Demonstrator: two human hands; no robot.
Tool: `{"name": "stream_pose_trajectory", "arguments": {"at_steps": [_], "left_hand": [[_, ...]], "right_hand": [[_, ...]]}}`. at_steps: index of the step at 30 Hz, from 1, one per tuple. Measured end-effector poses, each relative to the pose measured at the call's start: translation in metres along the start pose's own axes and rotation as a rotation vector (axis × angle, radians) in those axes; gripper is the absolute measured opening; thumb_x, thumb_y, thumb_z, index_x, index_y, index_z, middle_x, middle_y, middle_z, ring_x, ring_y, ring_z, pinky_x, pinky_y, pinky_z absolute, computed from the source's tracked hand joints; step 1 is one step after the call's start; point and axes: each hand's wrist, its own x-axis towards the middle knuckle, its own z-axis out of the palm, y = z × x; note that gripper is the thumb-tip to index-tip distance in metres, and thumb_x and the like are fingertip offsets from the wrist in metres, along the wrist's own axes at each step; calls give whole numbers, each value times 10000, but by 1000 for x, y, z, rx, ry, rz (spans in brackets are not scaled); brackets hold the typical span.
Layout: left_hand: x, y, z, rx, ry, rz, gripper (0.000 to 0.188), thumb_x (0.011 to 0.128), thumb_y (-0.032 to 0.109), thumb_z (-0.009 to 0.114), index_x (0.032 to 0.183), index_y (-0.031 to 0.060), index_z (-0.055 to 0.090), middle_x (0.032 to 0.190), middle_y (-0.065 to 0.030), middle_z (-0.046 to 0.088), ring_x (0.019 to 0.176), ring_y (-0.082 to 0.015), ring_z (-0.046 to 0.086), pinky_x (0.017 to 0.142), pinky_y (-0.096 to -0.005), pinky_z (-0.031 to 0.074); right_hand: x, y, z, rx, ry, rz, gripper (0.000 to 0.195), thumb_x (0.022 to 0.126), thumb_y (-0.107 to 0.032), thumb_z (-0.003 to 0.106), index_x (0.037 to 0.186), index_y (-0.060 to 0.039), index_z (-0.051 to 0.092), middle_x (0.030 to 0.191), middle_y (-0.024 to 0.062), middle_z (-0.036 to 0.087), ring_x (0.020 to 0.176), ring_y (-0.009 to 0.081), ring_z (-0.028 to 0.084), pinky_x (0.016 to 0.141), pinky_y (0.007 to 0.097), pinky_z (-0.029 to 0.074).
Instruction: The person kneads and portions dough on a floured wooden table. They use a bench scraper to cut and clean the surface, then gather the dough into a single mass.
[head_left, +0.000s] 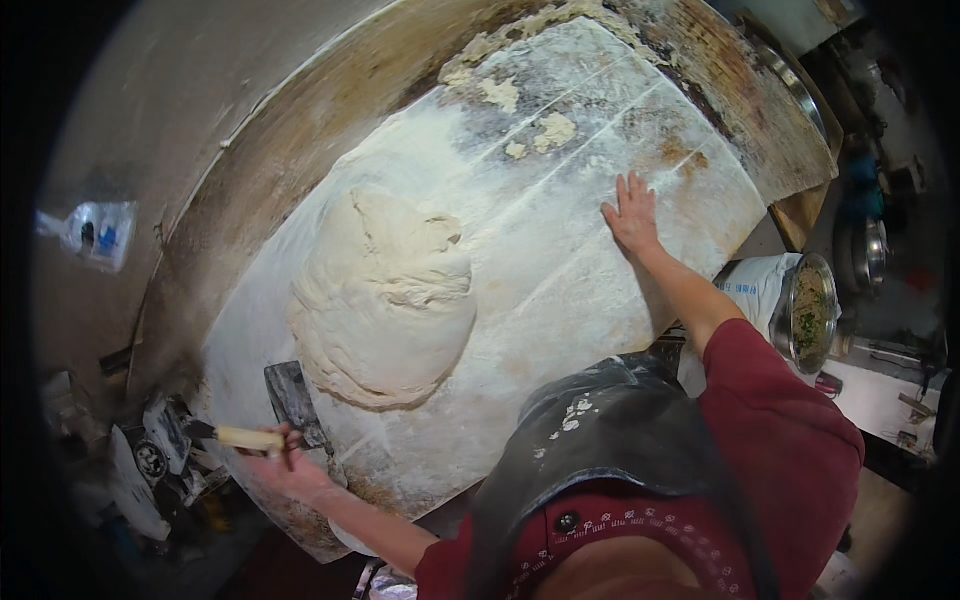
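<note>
A large mound of pale dough (386, 300) lies on the floured work board (555, 262), its surface folded and creased on the right side. My left hand (296, 469), at the board's left end, grips a tool with a pale wooden handle (251, 439). The tool's dark, flat end points left, past the board's edge; its exact shape is hard to make out. My right hand (634, 214) is spread over the board to the right of the dough, palm down and holding nothing. Between my left hand and the dough is a dark rectangular slab (295, 394).
Dough scraps (555, 133) and crusted residue cling to the board's far part. A brown, stained panel (300, 127) borders the far side. Dusty machinery (154, 457) stands beyond the left end. To the right, a metal bowl of chopped filling (814, 313) sits by a white sack (757, 289).
</note>
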Motion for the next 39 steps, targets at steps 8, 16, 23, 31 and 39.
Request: {"name": "stream_pose_trajectory", "arguments": {"at_steps": [8, 16, 23, 31, 39], "left_hand": [[-151, -31, 241, 37, -499, -596, 539, 780, 77, 638, 1296, -7, 507, 792, -62, 618, 597, -147, 607, 526, -264, 500], [-283, -94, 312, 310, -909, -898, 471, 834, 26, 629, 1298, 31, 547, 826, -25, 635, 594, -96, 583, 535, -236, 464], [-309, -98, 352, 491, -1081, -789, 566, 841, 43, 611, 1393, 65, 489, 1142, -121, 645, 921, -173, 612, 779, -307, 502], [-334, -90, 330, 762, -1378, -249, 547, 887, 215, 625, 1416, 235, 488, 1037, -113, 667, 945, -293, 656, 830, -346, 515], [-392, -121, 471, 980, -1331, 389, 533, 860, 263, 666, 1369, 339, 525, 709, -51, 577, 547, -227, 601, 458, -388, 449]], "right_hand": [[-51, 86, -58, 132, -121, -281, 679, 916, -393, 563, 1462, -45, 358, 1565, 207, 222, 1441, 418, 185, 1162, 581, 117], [-110, 173, -99, 203, -287, -283, 727, 885, -411, 605, 1469, -57, 355, 1560, 218, 224, 1430, 436, 208, 1158, 573, 152], [22, 199, -61, -1, -33, -269, 693, 926, -418, 561, 1451, -16, 353, 1535, 228, 257, 1412, 411, 239, 1162, 534, 174], [20, 233, -100, 252, 21, -128, 646, 935, -345, 566, 1466, -53, 343, 1540, 141, 303, 1425, 374, 238, 1165, 536, 164], [-103, 233, -93, 368, -152, -251, 741, 889, -299, 608, 1480, 9, 284, 1563, 211, 220, 1441, 399, 205, 1176, 533, 137]]}}
